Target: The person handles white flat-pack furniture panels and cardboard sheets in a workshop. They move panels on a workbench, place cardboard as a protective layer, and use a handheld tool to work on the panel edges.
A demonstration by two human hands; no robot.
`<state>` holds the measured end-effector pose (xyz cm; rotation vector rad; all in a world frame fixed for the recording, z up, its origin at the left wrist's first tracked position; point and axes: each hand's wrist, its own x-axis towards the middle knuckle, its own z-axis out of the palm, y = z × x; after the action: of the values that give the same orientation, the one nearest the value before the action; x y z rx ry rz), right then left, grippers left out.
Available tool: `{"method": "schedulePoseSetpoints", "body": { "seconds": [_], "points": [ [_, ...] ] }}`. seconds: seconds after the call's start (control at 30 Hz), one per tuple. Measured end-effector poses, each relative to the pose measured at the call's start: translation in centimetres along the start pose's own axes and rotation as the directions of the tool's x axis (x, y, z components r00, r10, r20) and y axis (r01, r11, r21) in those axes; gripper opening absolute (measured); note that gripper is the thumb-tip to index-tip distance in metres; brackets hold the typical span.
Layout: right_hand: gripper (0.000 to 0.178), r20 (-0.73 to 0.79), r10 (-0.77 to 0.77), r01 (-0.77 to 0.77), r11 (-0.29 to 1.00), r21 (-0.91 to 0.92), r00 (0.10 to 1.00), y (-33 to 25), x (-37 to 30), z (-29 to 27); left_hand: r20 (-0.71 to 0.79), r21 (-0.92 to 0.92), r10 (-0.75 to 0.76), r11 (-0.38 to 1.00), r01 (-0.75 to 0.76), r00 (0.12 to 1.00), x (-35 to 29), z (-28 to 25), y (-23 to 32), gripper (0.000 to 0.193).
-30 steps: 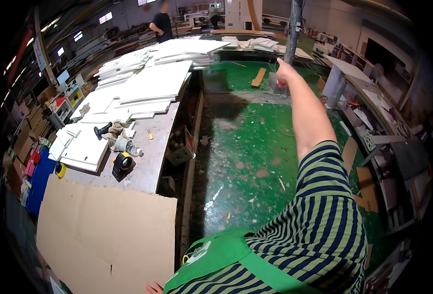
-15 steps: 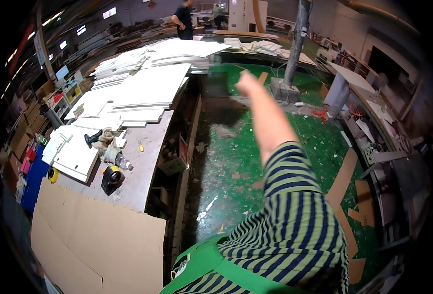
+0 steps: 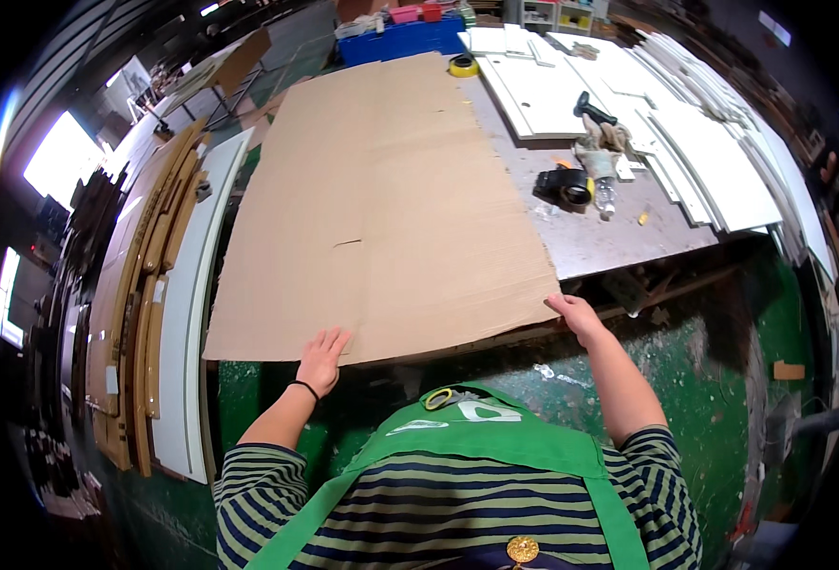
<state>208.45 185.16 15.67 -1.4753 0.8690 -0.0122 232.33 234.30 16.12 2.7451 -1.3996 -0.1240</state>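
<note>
A large brown cardboard sheet (image 3: 391,209) lies across the table, its near edge toward me. My left hand (image 3: 322,363), with a black band at the wrist, is at that near edge. Its fingers rest on top of the cardboard; its thumb is hidden. At the sheet's near right corner, my right hand (image 3: 579,316) is closed on the edge. Right of the sheet, on the bare grey tabletop (image 3: 571,237), are a black and yellow tape dispenser (image 3: 564,187), a clear plastic bottle (image 3: 605,196) and a pair of work gloves (image 3: 598,142).
White panels (image 3: 714,171) are stacked at the right, with a yellow tape roll (image 3: 463,66) beside the sheet's far corner. A blue bin (image 3: 395,40) stands beyond. Wrapped boards (image 3: 144,313) and a long white panel (image 3: 187,304) stand along the left, above the green floor (image 3: 685,380).
My view has swung left, from the aisle to the cardboard. My right arm, stretched far ahead before, has come back to the sheet's corner. Both hands now touch the cardboard.
</note>
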Motion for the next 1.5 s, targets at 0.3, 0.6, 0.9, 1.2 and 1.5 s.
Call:
{"method": "schedulePoseSetpoints", "body": {
  "seconds": [0.3, 0.6, 0.9, 1.2, 1.5],
  "points": [
    [0.026, 0.057, -0.462, 0.464, 0.866, -0.184, 0.885, -11.8, -2.6, 2.7, -0.056, -0.063, -0.065, 0.996, 0.061, 0.996, -0.3, 0.3, 1.0, 0.074],
    [0.023, -0.036, -0.401, 0.385, 0.898, -0.212, 0.916, -12.7, -7.1, -2.1, -0.075, -0.103, -0.005, 0.995, -0.003, 0.997, 0.5, 0.7, 5.7, 0.078],
    [0.027, 0.108, 0.072, -0.087, 0.985, 0.147, 0.992, -8.2, -0.6, -1.8, -0.086, -0.147, -0.047, 0.988, 0.034, 0.995, -4.0, -0.2, 5.2, 0.065],
    [0.03, 0.126, -0.492, 0.454, 0.635, -0.625, 0.862, -21.0, 0.6, 1.6, -0.231, -0.196, -0.159, 0.974, 0.114, 0.96, -1.4, 2.9, 5.7, 0.064],
    [0.029, -0.114, -0.408, 0.343, 0.864, -0.369, 0.906, -14.2, 1.7, -7.7, -0.264, -0.225, -0.191, 0.965, 0.132, 0.945, 5.5, 1.8, 7.8, 0.058]
  ]
}}
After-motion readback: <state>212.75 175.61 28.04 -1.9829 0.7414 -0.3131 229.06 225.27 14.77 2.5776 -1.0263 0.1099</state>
